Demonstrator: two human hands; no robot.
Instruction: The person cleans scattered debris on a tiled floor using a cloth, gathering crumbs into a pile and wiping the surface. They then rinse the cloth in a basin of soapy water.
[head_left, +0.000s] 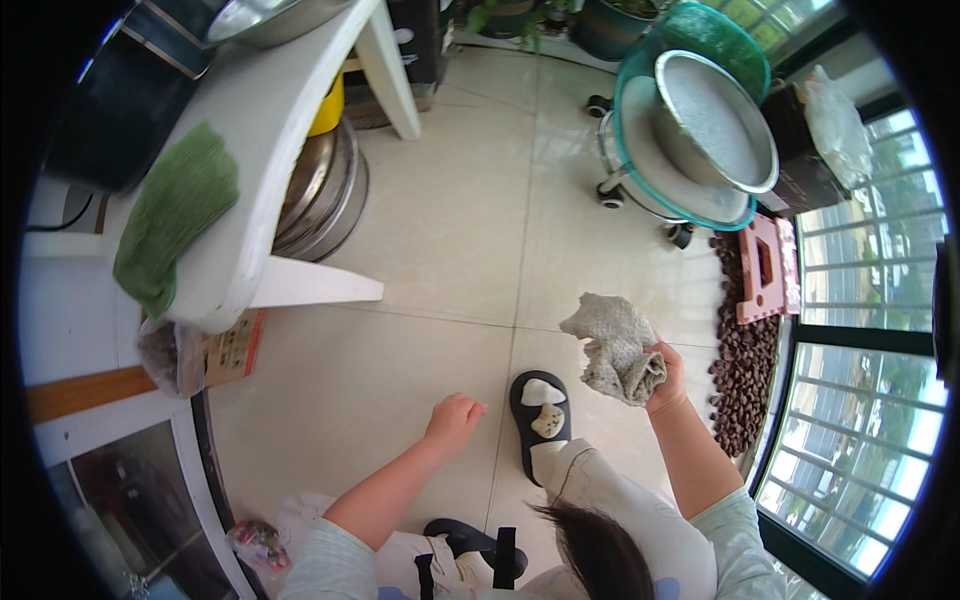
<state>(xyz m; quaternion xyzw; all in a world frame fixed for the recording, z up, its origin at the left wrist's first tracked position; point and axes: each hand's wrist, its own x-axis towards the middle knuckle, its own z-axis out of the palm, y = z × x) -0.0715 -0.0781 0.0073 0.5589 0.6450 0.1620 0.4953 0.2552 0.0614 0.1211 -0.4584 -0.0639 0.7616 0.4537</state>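
A crumpled grey-beige cloth with a ragged edge is in my right hand, which grips it on its right side above the tiled floor. Part of the cloth is rolled up by my fingers, and the rest hangs out to the left. My left hand hovers over the floor with its fingers curled in, and no object shows in it. Between the two hands, a black slipper with a cat-face decoration is on my foot. A green cloth lies over the edge of a white table at the left.
A metal basin of whitish liquid rests on a teal wheeled chair. Brown nuts or pods lie along the window beside a pink folding stool. Metal pots stand under the table. Potted plants are at the back.
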